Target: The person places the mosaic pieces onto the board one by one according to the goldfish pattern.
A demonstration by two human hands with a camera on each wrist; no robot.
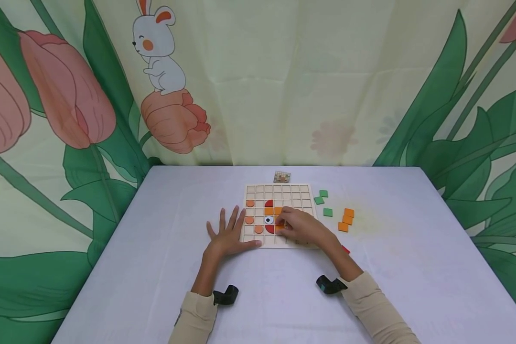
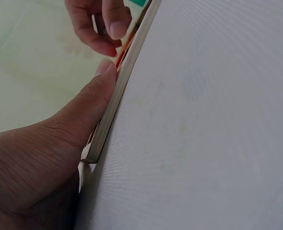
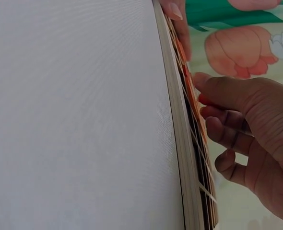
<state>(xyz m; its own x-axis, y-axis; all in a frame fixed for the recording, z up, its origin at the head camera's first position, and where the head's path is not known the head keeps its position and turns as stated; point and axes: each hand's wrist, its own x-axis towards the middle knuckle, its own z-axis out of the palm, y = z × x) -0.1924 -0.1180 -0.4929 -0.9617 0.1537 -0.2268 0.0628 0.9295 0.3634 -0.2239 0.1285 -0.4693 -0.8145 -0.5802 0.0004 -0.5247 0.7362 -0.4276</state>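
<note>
A pale wooden grid board (image 1: 298,196) lies on the table, with orange discs (image 1: 259,229), red rounded pieces (image 1: 269,203), a white eye piece (image 1: 269,220) and orange square tiles (image 1: 268,211) in its cells. Along its left side and near corner rests my left hand (image 1: 229,239), fingers spread; the left wrist view shows the thumb (image 2: 91,98) against the board's edge. My right hand (image 1: 301,225) is over the middle of the board, fingers curled. Its thumb and fingertips pinch at an orange tile (image 1: 279,228) in the grid, mostly hidden by the hand.
Right of the board lie green square tiles (image 1: 327,212) and several loose orange tiles (image 1: 347,220). A red piece (image 1: 346,249) shows partly beside the right forearm. Behind the board is a small patterned card (image 1: 282,177). A printed curtain (image 1: 258,95) hangs behind the table.
</note>
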